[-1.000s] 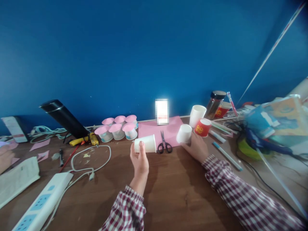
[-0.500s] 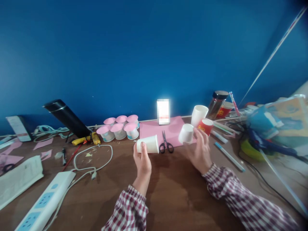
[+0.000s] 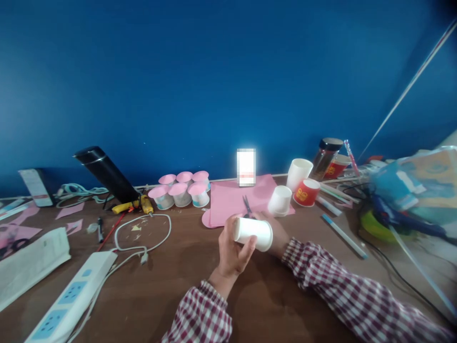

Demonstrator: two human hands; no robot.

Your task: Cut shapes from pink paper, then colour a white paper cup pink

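Observation:
A white paper cup [image 3: 252, 232] lies sideways in my left hand [image 3: 230, 252], which is closed around its base end with the thumb along the near side. My right hand [image 3: 278, 236] is behind the cup, close to the scissors [image 3: 246, 205]; its fingers are hidden, so whether it touches them is unclear. The scissors' blades point away over pink paper [image 3: 228, 200], and the cup covers most of their handles. Just beyond my right hand an upside-down white paper cup [image 3: 280, 201] stands on the paper's right edge.
Several small cups with pink tops [image 3: 180, 190] stand left of the paper. At right are a red paper cup [image 3: 310, 193], a tall white cup [image 3: 299, 174], a dark-lidded jar [image 3: 326, 157] and a marker [image 3: 344, 236]. A power strip [image 3: 73, 295] and white cable lie left.
My left hand has brought its cup rightward and turned it. My right hand has left the upside-down cup and moved left behind the held cup.

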